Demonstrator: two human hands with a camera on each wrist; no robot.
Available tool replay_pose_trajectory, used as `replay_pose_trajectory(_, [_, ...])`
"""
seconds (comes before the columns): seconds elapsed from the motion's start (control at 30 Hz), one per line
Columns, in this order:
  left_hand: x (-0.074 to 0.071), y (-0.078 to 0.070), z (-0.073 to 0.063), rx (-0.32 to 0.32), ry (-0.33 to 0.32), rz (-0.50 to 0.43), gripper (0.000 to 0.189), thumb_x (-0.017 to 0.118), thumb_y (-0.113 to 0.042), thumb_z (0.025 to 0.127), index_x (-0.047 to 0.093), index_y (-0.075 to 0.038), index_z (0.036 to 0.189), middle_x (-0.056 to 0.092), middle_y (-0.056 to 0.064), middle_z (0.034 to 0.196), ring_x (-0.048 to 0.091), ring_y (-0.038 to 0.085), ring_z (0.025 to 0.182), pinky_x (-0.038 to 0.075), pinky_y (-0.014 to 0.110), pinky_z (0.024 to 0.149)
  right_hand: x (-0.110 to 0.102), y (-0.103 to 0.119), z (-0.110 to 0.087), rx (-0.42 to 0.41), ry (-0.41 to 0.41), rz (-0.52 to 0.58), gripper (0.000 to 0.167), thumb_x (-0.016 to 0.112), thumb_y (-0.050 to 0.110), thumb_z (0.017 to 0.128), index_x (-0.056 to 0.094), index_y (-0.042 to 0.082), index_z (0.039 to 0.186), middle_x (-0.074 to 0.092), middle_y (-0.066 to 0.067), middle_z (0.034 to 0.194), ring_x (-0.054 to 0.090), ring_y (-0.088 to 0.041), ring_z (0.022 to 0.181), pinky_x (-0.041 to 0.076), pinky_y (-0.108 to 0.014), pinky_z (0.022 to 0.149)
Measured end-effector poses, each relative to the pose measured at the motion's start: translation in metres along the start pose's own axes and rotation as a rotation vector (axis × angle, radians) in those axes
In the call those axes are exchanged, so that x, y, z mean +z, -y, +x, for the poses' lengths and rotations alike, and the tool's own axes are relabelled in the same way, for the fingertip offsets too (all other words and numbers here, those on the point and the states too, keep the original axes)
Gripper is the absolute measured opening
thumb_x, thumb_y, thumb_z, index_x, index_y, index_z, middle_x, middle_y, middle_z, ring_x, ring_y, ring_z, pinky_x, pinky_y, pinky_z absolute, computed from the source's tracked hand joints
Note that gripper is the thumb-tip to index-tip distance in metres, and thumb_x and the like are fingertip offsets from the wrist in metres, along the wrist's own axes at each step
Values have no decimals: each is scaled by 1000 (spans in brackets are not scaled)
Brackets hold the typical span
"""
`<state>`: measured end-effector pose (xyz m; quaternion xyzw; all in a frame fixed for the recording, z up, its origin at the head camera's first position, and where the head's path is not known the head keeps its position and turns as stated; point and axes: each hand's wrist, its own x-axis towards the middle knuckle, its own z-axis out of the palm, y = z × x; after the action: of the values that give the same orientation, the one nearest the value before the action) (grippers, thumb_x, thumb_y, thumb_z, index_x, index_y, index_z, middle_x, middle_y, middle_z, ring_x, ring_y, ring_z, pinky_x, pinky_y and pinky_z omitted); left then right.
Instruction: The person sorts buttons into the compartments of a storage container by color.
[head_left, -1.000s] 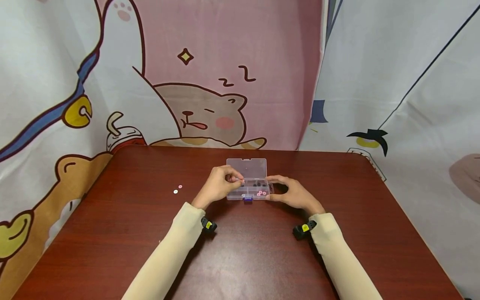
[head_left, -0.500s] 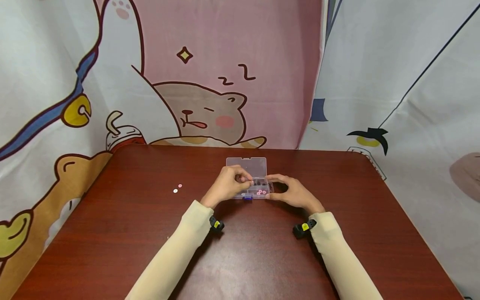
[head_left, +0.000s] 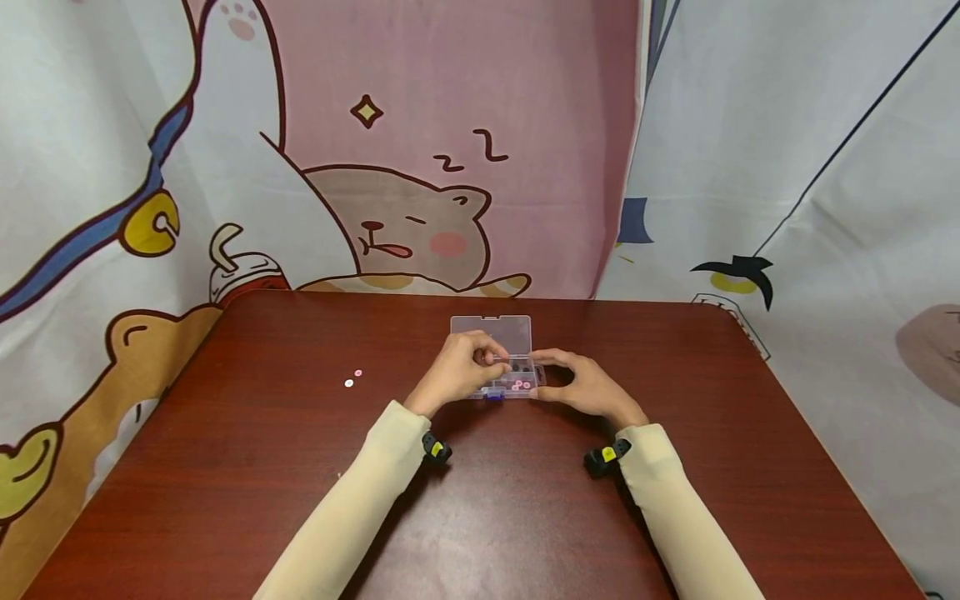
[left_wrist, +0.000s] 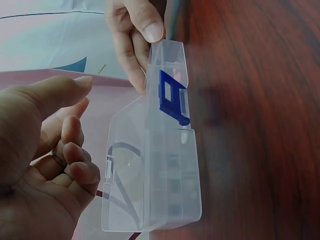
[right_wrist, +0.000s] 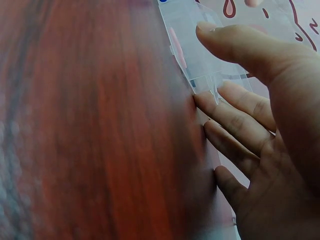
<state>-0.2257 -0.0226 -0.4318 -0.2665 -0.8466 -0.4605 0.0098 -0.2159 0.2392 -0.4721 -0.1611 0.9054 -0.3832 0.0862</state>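
Observation:
A clear plastic compartment box [head_left: 534, 382] stands on the table with its lid [head_left: 514, 331] raised at the back and a blue latch [left_wrist: 172, 99] at the front. Pink rings [head_left: 519, 385] lie in a front compartment; dark pieces lie behind them. My left hand [head_left: 457, 367] hovers over the box's left half, thumb and index tips close together, other fingers curled. I cannot tell whether something small is between those tips. With thumb at the front and fingers behind, my right hand [head_left: 588, 385] holds the box's right end.
To the left of the box, a small white disc [head_left: 348, 383] and a small pink ring [head_left: 358, 373] lie on the brown table [head_left: 495, 517]. Behind the table hangs a curtain [head_left: 450, 100] printed with cartoon animals.
The left hand has shifted right over the box, mostly in the first half second, and now covers more of its left side. The right hand keeps its hold on the box.

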Motion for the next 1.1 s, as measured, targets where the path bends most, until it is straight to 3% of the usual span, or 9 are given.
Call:
replay_pose_trajectory(0.5, [-13, 3, -4, -33, -21, 28, 26, 85, -23, 86, 78, -7, 105, 60, -1, 80, 51, 12, 70, 43, 23, 64, 1, 1, 0, 18, -2, -6, 62, 83, 46, 83, 59, 36, 140, 62, 2, 143, 52, -28, 136, 40, -60, 113])
replay_pose_trajectory(0.7, [-24, 7, -8, -48, -33, 35, 34, 85, -25, 86, 76, -7, 113, 58, 1, 82, 51, 14, 72, 42, 25, 64, 2, 1, 0, 27, -2, -11, 63, 84, 47, 83, 59, 37, 140, 62, 1, 143, 52, -28, 136, 39, -62, 113])
replay_pose_trajectory(0.9, [-38, 16, -15, -63, -61, 84, 40, 85, -28, 86, 73, -10, 120, 62, 11, 87, 51, 15, 73, 43, 25, 64, 2, 2, 0, 26, 0, -6, 65, 84, 48, 82, 59, 37, 140, 62, 1, 143, 52, -28, 137, 39, -62, 113])
replay_pose_trajectory(1.1, [-52, 24, -22, -58, -91, 134, 44, 85, -28, 87, 73, -5, 123, 58, 4, 84, 51, 16, 75, 43, 28, 66, 2, 3, -1, 32, -2, -7, 66, 84, 48, 82, 59, 35, 141, 61, 1, 145, 50, -29, 139, 37, -63, 115])
